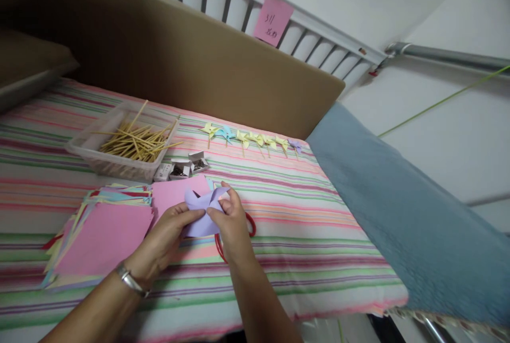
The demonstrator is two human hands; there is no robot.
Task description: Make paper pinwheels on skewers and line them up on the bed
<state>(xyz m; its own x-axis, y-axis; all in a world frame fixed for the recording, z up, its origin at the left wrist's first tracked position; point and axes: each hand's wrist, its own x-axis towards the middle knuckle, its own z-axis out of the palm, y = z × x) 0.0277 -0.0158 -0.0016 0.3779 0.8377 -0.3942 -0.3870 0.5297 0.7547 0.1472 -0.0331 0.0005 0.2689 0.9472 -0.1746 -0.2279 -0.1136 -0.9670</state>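
A purple paper pinwheel [203,224] is held up between both hands, its corners curled in toward the middle. My left hand [172,227] pinches its left side, the thumb pressing near the centre. With thumb and fingers closed on the right side, my right hand [231,221] grips the same paper. Red-handled scissors [252,224] lie behind and under my right hand, mostly hidden. Just beyond the pinwheel is a pink paper sheet [175,193], and a stack of coloured paper squares [105,234] lies to the left.
A clear plastic box [111,165] holds many thin wooden sticks [135,141]. Small open boxes [180,169] with dark metal pieces stand beside it. A row of finished pinwheels [257,140] lies along the back, before a brown board [199,61]. The striped cloth [311,237] covers the table.
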